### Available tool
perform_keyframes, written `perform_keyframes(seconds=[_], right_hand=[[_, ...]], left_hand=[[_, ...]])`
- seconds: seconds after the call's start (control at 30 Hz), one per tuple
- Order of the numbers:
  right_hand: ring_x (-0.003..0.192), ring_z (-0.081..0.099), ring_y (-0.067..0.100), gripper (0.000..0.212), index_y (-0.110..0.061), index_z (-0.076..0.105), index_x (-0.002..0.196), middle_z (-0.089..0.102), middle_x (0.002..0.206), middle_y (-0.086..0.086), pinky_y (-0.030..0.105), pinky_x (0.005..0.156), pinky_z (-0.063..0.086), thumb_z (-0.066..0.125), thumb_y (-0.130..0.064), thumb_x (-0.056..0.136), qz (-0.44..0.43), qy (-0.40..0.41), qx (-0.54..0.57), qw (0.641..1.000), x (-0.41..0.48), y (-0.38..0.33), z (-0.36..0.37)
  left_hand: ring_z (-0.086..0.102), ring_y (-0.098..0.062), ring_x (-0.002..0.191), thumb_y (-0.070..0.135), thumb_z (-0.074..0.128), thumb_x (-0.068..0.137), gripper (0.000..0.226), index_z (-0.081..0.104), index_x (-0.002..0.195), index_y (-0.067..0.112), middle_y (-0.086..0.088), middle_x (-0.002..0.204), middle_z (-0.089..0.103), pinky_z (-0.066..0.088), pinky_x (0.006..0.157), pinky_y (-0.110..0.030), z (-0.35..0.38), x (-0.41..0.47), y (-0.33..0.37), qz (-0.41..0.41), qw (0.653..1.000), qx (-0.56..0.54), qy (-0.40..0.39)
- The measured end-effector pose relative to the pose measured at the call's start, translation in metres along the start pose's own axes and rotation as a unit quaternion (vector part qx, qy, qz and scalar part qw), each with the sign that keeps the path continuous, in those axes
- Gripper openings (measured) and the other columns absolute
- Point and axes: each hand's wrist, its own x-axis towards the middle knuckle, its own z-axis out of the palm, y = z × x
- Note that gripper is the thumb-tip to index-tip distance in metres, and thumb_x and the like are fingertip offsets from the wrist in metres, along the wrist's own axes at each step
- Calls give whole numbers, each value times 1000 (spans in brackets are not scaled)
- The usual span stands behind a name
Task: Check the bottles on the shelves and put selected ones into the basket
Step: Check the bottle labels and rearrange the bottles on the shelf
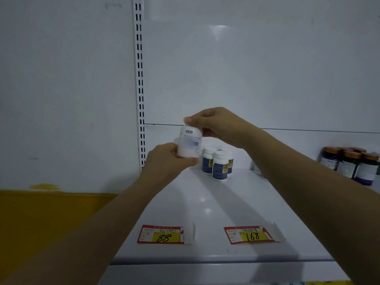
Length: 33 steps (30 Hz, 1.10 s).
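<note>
I hold a white bottle [189,143] with a pale label upright above the back of the white shelf [205,204]. My left hand [166,159] grips its lower body from the left. My right hand [213,124] curls over its cap from above. Behind it, three white bottles with blue labels [219,165] stand together on the shelf. No basket is in view.
Several dark bottles with orange caps [353,165] stand at the shelf's right end. Two red and yellow price tags [161,234] [249,235] lie near the shelf's front edge. A slotted upright rail [139,79] runs up the back panel on the left.
</note>
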Motion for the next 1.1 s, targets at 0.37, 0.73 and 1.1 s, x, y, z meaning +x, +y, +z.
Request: perform_keyframes(seconds=[0.37,0.73,1.1], right_hand=[[101,65,8,38,-16,64,119,69,112,-2,20,89,53,70,-9,82,-95,11,30,995,-19,-2,0],[96,65,16,35,-10,67,106,70,100,1,33,91,54,66,-39,85,-1,40,34,999,-13,-2,-2],[101,64,16,39,-13,57,123,65,112,1,28,87,54,59,-37,91,2,-8,51,999,-15,-7,5]], left_hand=[[61,-16,103,22,77,75,51,56,121,16,2,118,63,47,76,-19,-5,8,-6,22,997,-73,-11],[55,9,71,42,79,69,40,56,97,25,20,83,58,40,54,-3,2,-4,7,41,995,-58,70],[61,3,81,23,75,77,30,58,102,23,15,90,65,44,66,-11,-9,-5,7,-32,977,-205,-54]])
